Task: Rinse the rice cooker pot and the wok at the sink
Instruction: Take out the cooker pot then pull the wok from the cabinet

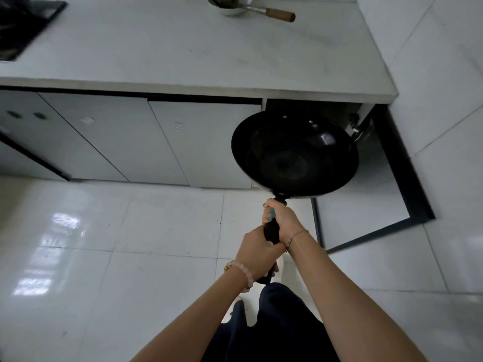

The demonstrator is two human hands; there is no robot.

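A black wok (294,152) hangs in the air in front of the low cabinets, its hollow facing up, held out by its long black handle. My right hand (281,220) grips the handle close to the bowl. My left hand (257,250) grips the same handle further back, toward its end. The wok's far rim lies in front of an open cabinet bay (313,107) under the counter. Neither the rice cooker pot nor the sink is in view.
A white counter (183,48) runs across the top, with a metal bowl (230,5) and a wooden-handled utensil (277,13) at its back. A black hob (23,27) sits far left. An open cabinet door (371,184) swings out at right. Glossy white floor tiles lie below.
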